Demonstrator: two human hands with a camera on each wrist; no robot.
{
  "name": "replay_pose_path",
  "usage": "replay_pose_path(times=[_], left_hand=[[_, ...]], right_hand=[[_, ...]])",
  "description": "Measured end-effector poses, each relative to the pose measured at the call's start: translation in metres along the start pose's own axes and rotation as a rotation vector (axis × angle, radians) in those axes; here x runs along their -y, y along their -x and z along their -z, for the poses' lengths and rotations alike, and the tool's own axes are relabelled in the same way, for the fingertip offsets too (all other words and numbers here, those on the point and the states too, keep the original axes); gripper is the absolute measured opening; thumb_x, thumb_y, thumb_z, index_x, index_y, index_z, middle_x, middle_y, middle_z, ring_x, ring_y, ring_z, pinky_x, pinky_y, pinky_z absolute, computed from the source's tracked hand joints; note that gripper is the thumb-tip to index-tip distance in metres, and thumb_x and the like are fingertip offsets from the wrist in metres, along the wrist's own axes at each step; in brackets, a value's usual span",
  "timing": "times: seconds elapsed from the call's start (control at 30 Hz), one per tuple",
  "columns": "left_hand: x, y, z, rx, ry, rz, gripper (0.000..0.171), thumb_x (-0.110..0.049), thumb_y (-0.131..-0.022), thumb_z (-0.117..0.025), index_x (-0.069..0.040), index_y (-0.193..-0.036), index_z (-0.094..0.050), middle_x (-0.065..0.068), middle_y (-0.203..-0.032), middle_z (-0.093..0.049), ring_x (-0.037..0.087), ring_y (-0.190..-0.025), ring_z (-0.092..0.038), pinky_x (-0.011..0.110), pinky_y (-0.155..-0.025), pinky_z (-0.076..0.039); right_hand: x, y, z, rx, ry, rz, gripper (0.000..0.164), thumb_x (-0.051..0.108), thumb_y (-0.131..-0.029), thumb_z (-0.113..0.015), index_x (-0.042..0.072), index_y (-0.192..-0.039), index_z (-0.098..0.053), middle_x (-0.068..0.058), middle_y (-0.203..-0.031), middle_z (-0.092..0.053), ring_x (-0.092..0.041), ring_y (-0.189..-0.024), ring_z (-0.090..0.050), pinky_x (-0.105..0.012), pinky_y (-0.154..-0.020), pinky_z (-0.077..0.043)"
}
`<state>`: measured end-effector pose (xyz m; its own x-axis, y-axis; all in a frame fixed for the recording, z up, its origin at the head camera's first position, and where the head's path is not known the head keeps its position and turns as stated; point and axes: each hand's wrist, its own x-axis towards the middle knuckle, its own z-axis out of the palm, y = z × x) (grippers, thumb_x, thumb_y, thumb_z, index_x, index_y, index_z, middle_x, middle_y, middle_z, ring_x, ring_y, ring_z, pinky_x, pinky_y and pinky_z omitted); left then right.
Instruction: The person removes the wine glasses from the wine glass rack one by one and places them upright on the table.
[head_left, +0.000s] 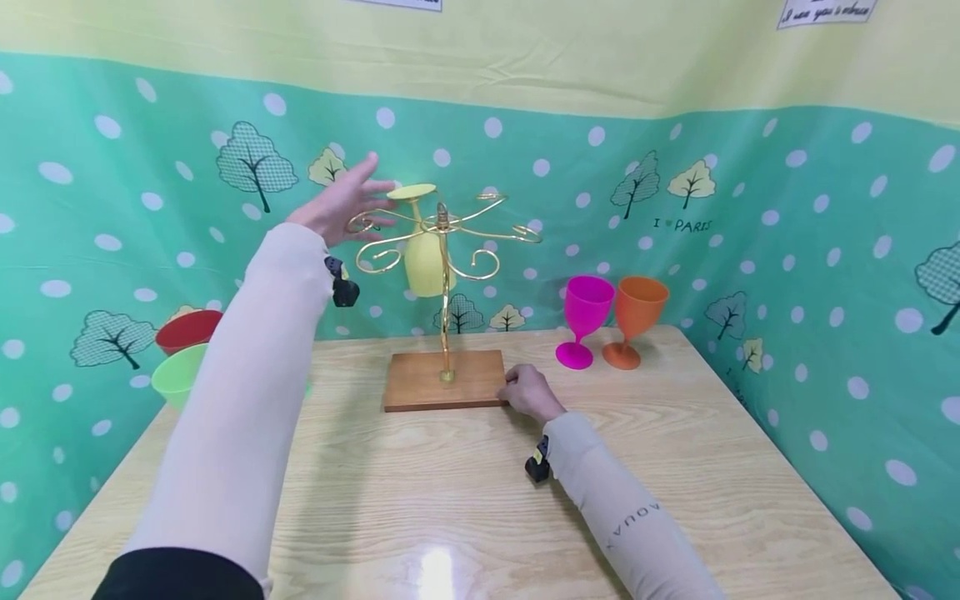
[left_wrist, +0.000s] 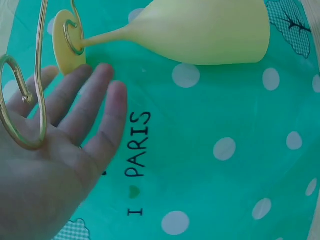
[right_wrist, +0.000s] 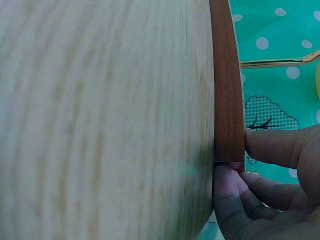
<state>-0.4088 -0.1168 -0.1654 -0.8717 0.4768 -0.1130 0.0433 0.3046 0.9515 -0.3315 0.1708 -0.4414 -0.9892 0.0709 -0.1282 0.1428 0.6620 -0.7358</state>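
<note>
A gold wire glass rack (head_left: 445, 308) rises from a flat wooden base (head_left: 408, 385). From one of its curled arms a yellow goblet (head_left: 426, 265) hangs upside down, its foot resting on the wire loop. My left hand (head_left: 341, 204) is beside the goblet's foot with fingers spread and straight; in the left wrist view the fingertips come close to the foot, and whether they touch it I cannot tell. My right hand (head_left: 531, 393) holds the base's right front corner, thumb on top and fingers against the end, as the right wrist view shows.
Upright at the back right stand a magenta goblet (head_left: 588, 308) and an orange goblet (head_left: 640, 310). On the left, a red cup (head_left: 183, 329) and a green cup (head_left: 176, 375) are partly hidden behind my left sleeve. A patterned curtain (head_left: 525, 150) encloses the wooden table (head_left: 420, 483).
</note>
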Motion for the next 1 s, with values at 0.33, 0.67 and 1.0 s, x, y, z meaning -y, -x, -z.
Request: replay_pose_path(times=[0.33,0.67,1.0], left_hand=[[-0.005,-0.002,-0.001,-0.079,-0.019,0.019,0.087,-0.073,-0.089,-0.026,-0.014,-0.152,-0.02,0.004,-0.156,-0.025,0.026,-0.14,-0.027,0.044,-0.113,-0.023],[0.012,-0.005,-0.004,-0.228,0.171,-0.011,0.078,-0.067,-0.091,-0.036,-0.01,-0.145,-0.038,0.009,-0.146,-0.044,0.024,-0.13,-0.045,0.036,-0.105,-0.036],[0.017,0.004,0.001,-0.343,0.466,-0.037,0.059,-0.045,-0.093,-0.056,-0.002,-0.134,-0.049,0.017,-0.136,-0.049,0.025,-0.107,-0.061,0.027,-0.081,-0.054]], right_hand=[[0.001,-0.002,0.001,0.006,-0.024,-0.003,0.042,0.014,-0.086,-0.069,-0.003,-0.123,-0.057,-0.013,-0.106,-0.059,-0.024,-0.091,-0.055,-0.039,-0.084,-0.049],[-0.002,0.004,0.001,0.008,-0.009,-0.002,0.041,0.014,-0.086,-0.069,-0.004,-0.121,-0.057,-0.011,-0.102,-0.059,-0.024,-0.09,-0.055,-0.038,-0.082,-0.049],[0.001,0.005,0.002,0.007,-0.005,0.012,0.041,0.014,-0.087,-0.068,-0.003,-0.122,-0.057,-0.011,-0.103,-0.059,-0.023,-0.092,-0.056,-0.038,-0.083,-0.049]])
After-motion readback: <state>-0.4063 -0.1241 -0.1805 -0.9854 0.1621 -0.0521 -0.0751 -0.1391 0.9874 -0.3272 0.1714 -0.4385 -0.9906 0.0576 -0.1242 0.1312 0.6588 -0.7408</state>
